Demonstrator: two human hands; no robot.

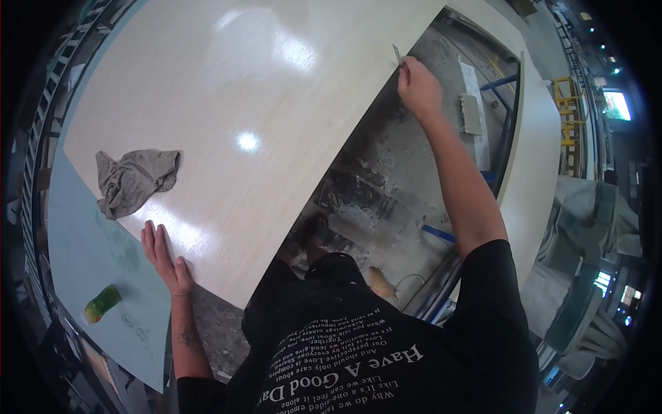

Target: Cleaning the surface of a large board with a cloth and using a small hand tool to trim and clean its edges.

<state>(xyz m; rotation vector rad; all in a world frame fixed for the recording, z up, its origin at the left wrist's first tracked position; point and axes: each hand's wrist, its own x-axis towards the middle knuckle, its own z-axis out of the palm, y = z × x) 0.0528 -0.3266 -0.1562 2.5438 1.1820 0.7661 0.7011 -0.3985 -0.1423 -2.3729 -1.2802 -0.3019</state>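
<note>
Panel (227,179), broad, glossy, cream and faintly wood-grained, lying flat over a pale blue-green counter (69,228). At the panel's right edge, toward the far end: right hand (420,90), grip clenched on a thin, flat, greyish blade-like tool (396,54), exact kind too small to tell. At the panel's near edge: left hand (165,261), grip released, nothing held. On the panel, near its left corner: crumpled grey cloth (138,181). Beyond the panel's near edge, on the counter: green-and-yellow oblong object (102,303). Likely risks: chipping or scoring the panel's edge through too steep an angle or too much force; dropping the tool to the grey floor (407,183) right of the panel through overreaching; nudging the panel askew through uneven leaning.
</note>
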